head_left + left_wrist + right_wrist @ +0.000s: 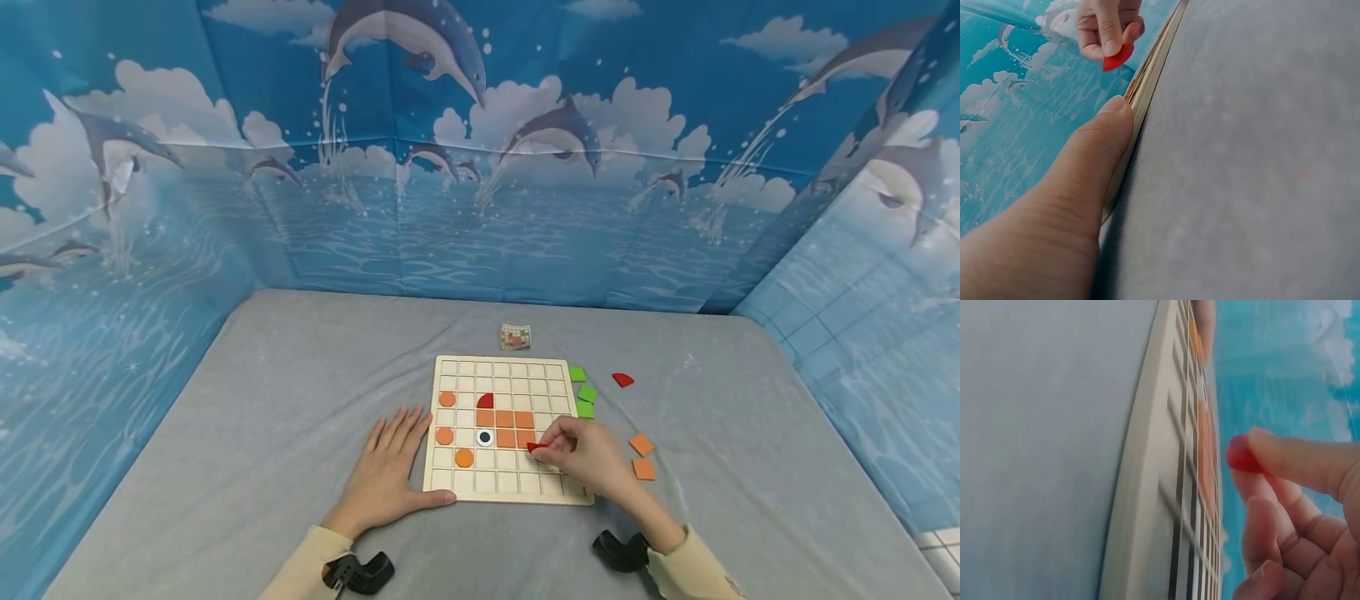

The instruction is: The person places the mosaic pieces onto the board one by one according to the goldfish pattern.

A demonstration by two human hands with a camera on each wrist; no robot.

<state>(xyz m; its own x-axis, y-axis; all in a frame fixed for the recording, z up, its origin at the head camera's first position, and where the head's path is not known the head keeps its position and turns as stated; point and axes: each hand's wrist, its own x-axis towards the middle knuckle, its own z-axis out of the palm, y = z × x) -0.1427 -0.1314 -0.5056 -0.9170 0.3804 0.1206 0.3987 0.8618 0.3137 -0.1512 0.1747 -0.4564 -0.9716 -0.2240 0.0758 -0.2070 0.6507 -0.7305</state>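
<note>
A light wooden grid board (517,487) lies on the grey cloth. My right hand (588,454) pinches a red quarter-circle piece (1242,455) between thumb and fingers, over the board's right part, close to the orange squares (505,419). My left hand (390,471) lies flat at the board's left side, fingers spread, its thumb (1107,128) on the front left corner. Set in the grid are a second red quarter-circle (486,401), a white disc with a dark center (485,437) and three orange circles (445,436).
Right of the board are three green squares (587,394), another red quarter-circle (623,380) and two orange squares (642,469). A small patterned card (515,337) stands behind the board. A blue dolphin curtain (465,242) encloses the table's back and sides.
</note>
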